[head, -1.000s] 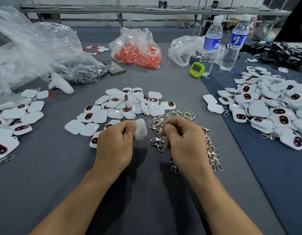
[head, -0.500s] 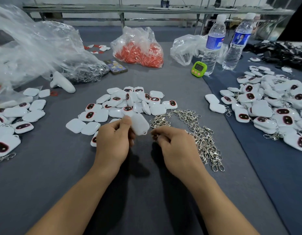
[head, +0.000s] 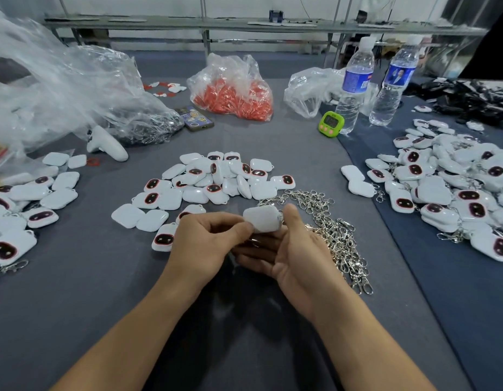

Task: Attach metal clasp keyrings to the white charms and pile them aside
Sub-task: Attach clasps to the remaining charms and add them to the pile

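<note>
The left hand [head: 208,241] pinches a white charm [head: 261,222] above the table [head: 103,277]; the right hand [head: 295,255] cups beneath, grip unclear. I'd steady the charm, then thread its loop squarely

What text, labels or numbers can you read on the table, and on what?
Nothing reads clearly.
Left water bottle: blue label's white characters blurred.
Right water bottle: label print too small.
Green timer: display digits blurred.
Dark flat item with yellow badges: print too small.

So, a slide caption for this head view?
Left hand and right hand hold a white charm by the clasp pile.
</note>
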Motion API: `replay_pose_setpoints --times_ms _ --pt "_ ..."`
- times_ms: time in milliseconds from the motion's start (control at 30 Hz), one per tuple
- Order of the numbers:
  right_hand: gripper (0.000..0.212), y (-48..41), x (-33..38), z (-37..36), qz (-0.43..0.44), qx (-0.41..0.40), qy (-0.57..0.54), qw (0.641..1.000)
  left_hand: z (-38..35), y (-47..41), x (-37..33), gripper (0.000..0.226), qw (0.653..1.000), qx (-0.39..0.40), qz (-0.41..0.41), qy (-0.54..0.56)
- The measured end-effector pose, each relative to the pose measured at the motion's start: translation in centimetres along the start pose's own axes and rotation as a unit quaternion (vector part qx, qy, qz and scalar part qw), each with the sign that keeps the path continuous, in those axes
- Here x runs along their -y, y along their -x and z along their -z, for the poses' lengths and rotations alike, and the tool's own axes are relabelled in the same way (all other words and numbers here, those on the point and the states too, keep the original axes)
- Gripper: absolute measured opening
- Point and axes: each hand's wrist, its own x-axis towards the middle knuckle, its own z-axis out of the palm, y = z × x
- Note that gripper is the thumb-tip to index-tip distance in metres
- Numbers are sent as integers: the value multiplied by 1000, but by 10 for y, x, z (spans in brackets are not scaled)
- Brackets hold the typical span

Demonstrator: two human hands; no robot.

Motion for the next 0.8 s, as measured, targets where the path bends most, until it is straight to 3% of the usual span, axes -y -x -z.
replay_pose_setpoints --times_ms 133,233,333,533,700,800 --pt "63 -1 -2 2 25 10 39 999 1 7 5 21 966 12 -128 -225" --pt "48 -1 -4 3 41 13 70 997 -1 9 7 21 939 -3 -174 -297" --pt "20 -1 0 3 27 13 36 999 -2 10 5 22 950 -42 -153 -270" --pt "38 -1 4 7 -1 -2 -4 1000 1 6 -4 19 979 32 -75 -185" --pt "38 0 4 9 36 33 65 997 -1 4 -4 22 995 -7 -21 -98" --pt "42 1 1 7 56 35 118 991 -2 7 -1 31 986 -55 -73 -139"
